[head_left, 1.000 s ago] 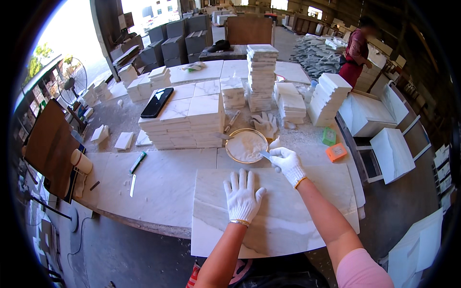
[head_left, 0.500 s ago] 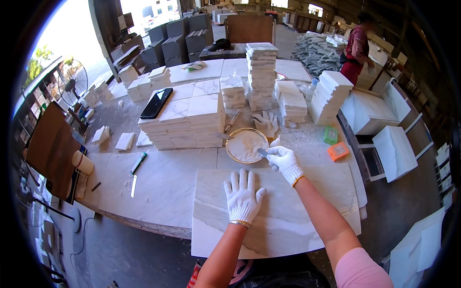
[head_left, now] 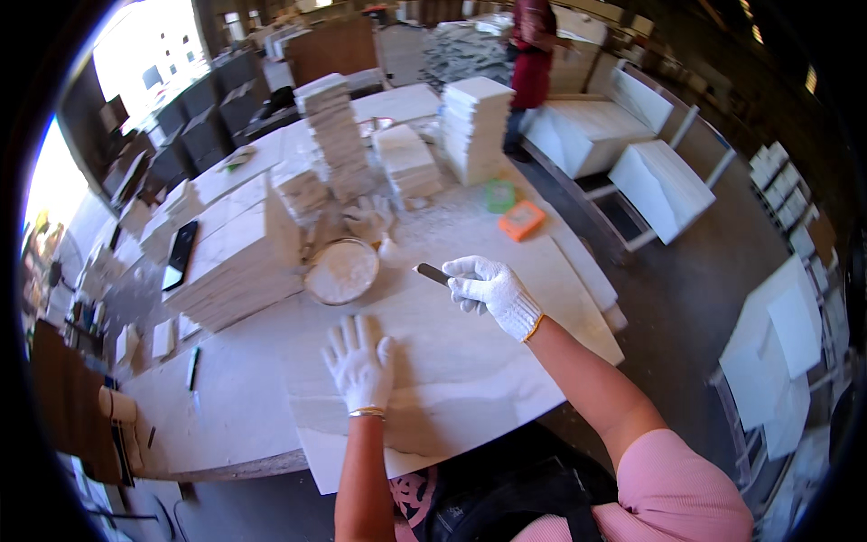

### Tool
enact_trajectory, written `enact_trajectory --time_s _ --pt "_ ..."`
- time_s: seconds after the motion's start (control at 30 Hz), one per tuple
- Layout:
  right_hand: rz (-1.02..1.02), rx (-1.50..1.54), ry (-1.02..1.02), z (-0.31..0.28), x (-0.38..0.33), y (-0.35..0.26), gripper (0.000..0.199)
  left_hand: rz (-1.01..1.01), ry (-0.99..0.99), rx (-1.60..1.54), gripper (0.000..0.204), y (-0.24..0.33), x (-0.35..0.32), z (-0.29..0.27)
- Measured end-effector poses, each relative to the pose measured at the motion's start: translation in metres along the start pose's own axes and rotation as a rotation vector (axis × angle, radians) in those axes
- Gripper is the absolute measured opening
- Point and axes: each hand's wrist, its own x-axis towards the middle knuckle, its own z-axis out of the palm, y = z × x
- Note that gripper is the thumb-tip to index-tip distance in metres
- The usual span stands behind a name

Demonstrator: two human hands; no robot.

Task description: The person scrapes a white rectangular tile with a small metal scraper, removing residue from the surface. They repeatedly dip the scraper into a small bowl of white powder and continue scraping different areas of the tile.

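A white marble slab (head_left: pixel 452 379) with grey veins lies before me on the worktable. My left hand (head_left: pixel 359 369), in a white knitted glove, rests on it with fingers spread and nothing held. Gloved too, my right hand (head_left: pixel 492 291) pinches a small dark putty knife (head_left: pixel 433 273) above the slab. A bit of white stuff shows at the blade's tip. Beyond the left hand stands a gold-rimmed bowl (head_left: pixel 377 271) of white paste, to the left of the putty knife and apart from it.
Stacked marble tiles (head_left: pixel 332 135) rise behind the bowl. A phone (head_left: pixel 181 256) lies on a tile pile at left. Green (head_left: pixel 498 196) and orange (head_left: pixel 522 219) boxes sit near the table's right edge. A person in dark red (head_left: pixel 533 63) stands farther back.
My right hand has carried the putty knife away from the bowl's rim, over the slab. The view has swung to the right. My left hand stays spread on the slab.
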Motion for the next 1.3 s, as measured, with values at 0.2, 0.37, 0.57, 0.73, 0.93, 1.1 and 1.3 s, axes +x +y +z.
enact_trajectory --time_s 0.2,0.37,0.57,0.73,0.93,1.1,1.3 --pt "-0.009 0.041 0.215 -0.109 -0.094 0.017 0.028 -0.029 -0.075 0.061 0.064 0.0 0.001 -0.004" --pt "0.043 0.0 0.377 -0.172 -0.167 0.042 0.026 -0.035 -0.085 0.095 0.063 -0.002 0.001 0.004" --pt "0.107 0.036 0.411 -0.189 -0.2 0.062 0.025 -0.083 -0.085 0.128 0.064 -0.002 -0.001 0.001" --pt "0.101 0.072 0.369 -0.187 -0.205 0.065 0.025 -0.08 -0.12 0.147 0.064 0.016 -0.017 -0.004" --pt "0.048 0.14 0.335 -0.191 -0.204 0.072 0.026 -0.008 -0.164 0.111 0.065 0.036 -0.041 -0.01" --pt "0.069 0.121 0.349 -0.192 -0.205 0.07 0.026 0.003 -0.179 0.111 0.066 0.041 -0.046 -0.013" --pt "0.054 0.157 0.369 -0.201 -0.214 0.074 0.025 0.002 -0.192 0.112 0.067 0.04 -0.047 -0.012"
